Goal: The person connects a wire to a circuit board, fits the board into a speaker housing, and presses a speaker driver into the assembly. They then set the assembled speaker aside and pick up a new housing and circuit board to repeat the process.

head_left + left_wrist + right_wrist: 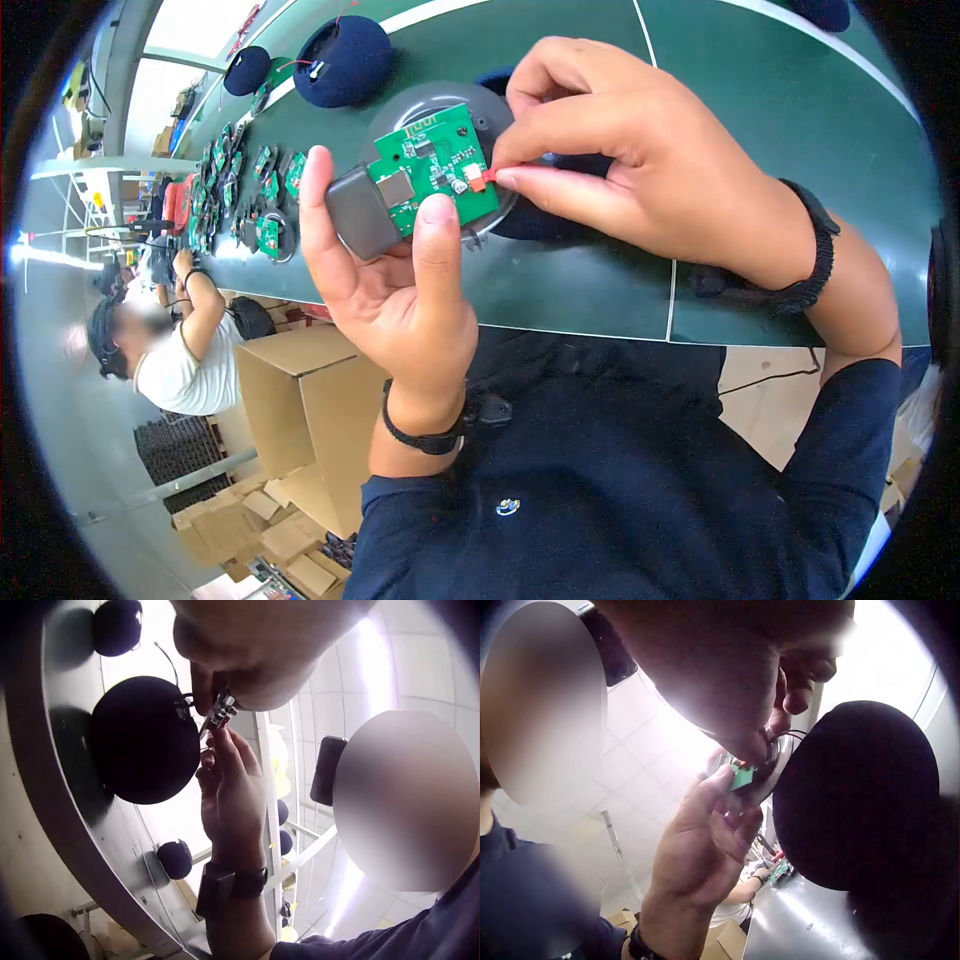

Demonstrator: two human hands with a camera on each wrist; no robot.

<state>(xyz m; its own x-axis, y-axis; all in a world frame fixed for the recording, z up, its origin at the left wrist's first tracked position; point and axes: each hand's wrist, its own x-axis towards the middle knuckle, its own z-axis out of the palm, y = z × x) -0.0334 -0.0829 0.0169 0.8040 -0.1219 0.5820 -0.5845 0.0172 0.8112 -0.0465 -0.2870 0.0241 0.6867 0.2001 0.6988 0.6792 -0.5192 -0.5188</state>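
Note:
My left hand point(400, 295) grips a green circuit board point(430, 165) with the thumb at its near edge and fingers along the side. A dark grey block point(364, 212) sits at the board's left end. Between thumb and fingertips, my right hand point(650, 150) pinches a red plug point(480, 184) right at a white socket on the board. Behind the board is a round grey plastic housing point(440, 97), partly hidden. A large dark round shell point(855, 795) stands close by in the right wrist view, with a thin wire running from it toward the hands.
On the green table point(570, 290), a dark blue round shell point(345, 62) with loose wires and a smaller one point(247, 70) lie at the far left. Several circuit boards point(215, 180) are spread beyond them. A cardboard box point(330, 420) stands below the edge; another person point(190, 370) works farther left.

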